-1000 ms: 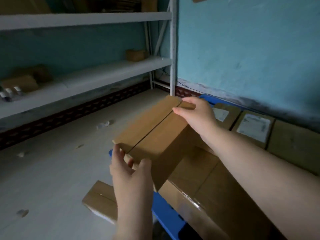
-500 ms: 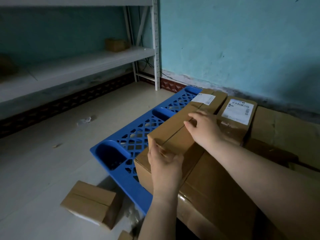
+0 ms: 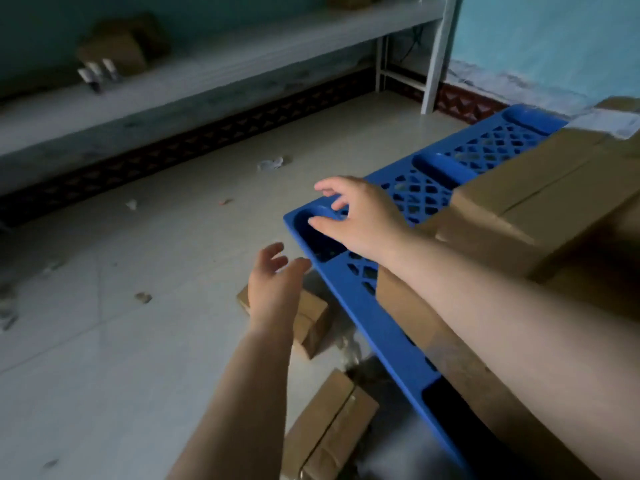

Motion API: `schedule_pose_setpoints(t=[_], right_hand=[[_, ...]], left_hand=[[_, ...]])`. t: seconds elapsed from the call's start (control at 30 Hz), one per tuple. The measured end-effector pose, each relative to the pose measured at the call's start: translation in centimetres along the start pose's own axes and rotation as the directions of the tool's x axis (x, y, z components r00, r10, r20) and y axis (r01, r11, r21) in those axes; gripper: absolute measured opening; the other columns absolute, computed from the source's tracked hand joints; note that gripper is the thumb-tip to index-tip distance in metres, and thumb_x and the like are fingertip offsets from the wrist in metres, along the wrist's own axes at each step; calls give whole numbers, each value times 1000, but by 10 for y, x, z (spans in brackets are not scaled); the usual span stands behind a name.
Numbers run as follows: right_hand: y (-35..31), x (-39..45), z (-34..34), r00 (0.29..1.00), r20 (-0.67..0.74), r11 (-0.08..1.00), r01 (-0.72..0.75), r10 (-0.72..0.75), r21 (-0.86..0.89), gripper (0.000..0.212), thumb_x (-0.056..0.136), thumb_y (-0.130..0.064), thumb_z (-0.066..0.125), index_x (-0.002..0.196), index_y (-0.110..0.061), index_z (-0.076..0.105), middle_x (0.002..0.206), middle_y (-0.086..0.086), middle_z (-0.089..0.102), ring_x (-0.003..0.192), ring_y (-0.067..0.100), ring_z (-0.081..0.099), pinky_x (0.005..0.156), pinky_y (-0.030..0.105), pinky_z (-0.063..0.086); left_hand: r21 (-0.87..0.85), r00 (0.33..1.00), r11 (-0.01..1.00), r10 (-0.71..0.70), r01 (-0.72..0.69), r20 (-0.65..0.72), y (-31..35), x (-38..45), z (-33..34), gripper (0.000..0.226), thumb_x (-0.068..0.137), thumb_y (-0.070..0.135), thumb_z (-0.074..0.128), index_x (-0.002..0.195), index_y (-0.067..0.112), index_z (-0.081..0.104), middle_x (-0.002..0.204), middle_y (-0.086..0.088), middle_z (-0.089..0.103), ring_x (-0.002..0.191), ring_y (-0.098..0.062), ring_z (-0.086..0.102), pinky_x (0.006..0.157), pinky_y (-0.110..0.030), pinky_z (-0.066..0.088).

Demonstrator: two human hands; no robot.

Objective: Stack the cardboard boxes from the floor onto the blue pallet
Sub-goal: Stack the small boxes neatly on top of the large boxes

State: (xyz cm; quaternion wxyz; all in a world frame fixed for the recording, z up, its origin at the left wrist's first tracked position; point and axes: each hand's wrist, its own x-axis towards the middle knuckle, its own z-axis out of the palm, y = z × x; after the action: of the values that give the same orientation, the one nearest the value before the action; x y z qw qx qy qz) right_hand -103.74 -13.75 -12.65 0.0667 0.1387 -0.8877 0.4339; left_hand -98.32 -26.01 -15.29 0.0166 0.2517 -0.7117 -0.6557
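Note:
The blue pallet (image 3: pixel 388 327) lies on the floor at right, carrying several cardboard boxes. A long box (image 3: pixel 540 202) rests on top of a larger box (image 3: pixel 408 306). Two small cardboard boxes remain on the floor beside the pallet's left edge: one (image 3: pixel 311 323) partly hidden under my left hand, another (image 3: pixel 329 431) nearer to me. My left hand (image 3: pixel 273 289) hovers open above the first floor box. My right hand (image 3: pixel 360 216) is open, fingers spread, over the pallet's near corner. Neither hand holds anything.
A white metal shelf rack (image 3: pixel 221 64) runs along the back wall with a box (image 3: pixel 117 50) and small bottles (image 3: pixel 98 74) on it. Its post (image 3: pixel 436 64) stands near the pallet's far end. Paper scraps (image 3: pixel 272 164) litter the tiled floor.
Both hands let go of the long box, which now lies on the stack. The hands swung left and down toward the small boxes on the floor; the view tilted down.

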Motion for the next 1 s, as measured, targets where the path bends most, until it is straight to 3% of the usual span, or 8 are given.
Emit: schedule_pose_setpoints(t=[0.13, 0.27, 0.4, 0.47, 0.57, 0.7, 0.8, 1.0], right_hand=[[30, -30, 75, 925, 308, 975, -213, 223, -64, 58, 78, -34, 69, 130, -17, 48, 132, 4, 53, 113, 19, 53, 88, 28, 41], [76, -85, 137, 708, 531, 883, -335, 465, -328, 73, 78, -39, 67, 138, -16, 34, 140, 7, 43, 122, 25, 46, 90, 31, 41], [117, -137, 178, 496, 540, 728, -363, 680, -582, 90, 78, -42, 66, 145, -9, 15, 144, 14, 37, 126, 30, 43, 94, 35, 42], [130, -151, 189, 466, 503, 682, -417, 728, -601, 95, 77, -43, 67, 146, -8, 11, 143, 15, 38, 124, 29, 46, 92, 33, 45], [133, -147, 189, 554, 432, 701, -515, 711, -493, 94, 74, -44, 70, 145, -12, 17, 142, 12, 41, 124, 28, 46, 93, 33, 45], [101, -108, 159, 692, 385, 791, -549, 611, -269, 88, 66, -45, 76, 138, -17, 34, 138, 6, 47, 124, 26, 46, 99, 39, 42], [59, -76, 119, 824, 273, 868, -474, 497, -152, 89, 65, -48, 76, 138, -20, 34, 140, 5, 43, 125, 25, 43, 96, 38, 42], [-13, -39, 16, 937, 35, 930, -349, 348, 118, 82, 64, -49, 76, 134, -24, 42, 136, 2, 46, 119, 22, 47, 80, 27, 39]], left_hand=[[85, 971, 971, -213, 223, -107, -79, 6, -66, 39, 80, 13, 62, 119, 17, 54, 113, -10, 62, 77, -14, 53, 73, -35, 47], [140, 840, 831, -517, 538, -164, -176, -27, -87, 57, 78, 12, 65, 131, 11, 44, 117, -14, 53, 97, -25, 51, 83, -38, 42], [107, 669, 660, -731, 743, -136, -236, -48, -87, 62, 79, 18, 66, 131, -1, 37, 115, -16, 46, 108, -32, 46, 82, -39, 37], [70, 634, 630, -767, 773, -100, -247, -47, -83, 54, 80, 21, 65, 125, -1, 45, 112, -15, 51, 101, -31, 48, 78, -38, 37], [-3, 691, 696, -715, 718, -105, -246, -38, -78, 35, 79, 18, 63, 111, 5, 55, 96, -12, 59, 100, -32, 54, 71, -35, 37], [-47, 818, 836, -546, 547, -180, -207, -27, -84, 37, 80, 13, 61, 115, 8, 48, 94, -9, 56, 82, -24, 53, 72, -38, 44], [-16, 914, 935, -351, 355, -206, -150, -25, -88, 44, 82, 14, 62, 123, 13, 46, 82, 4, 52, 84, -23, 53, 90, -46, 49], [-26, 992, 1000, 8, -11, -125, -23, -60, -80, 47, 83, 17, 62, 127, 14, 45, 97, -2, 58, 85, -18, 57, 89, -43, 48]])
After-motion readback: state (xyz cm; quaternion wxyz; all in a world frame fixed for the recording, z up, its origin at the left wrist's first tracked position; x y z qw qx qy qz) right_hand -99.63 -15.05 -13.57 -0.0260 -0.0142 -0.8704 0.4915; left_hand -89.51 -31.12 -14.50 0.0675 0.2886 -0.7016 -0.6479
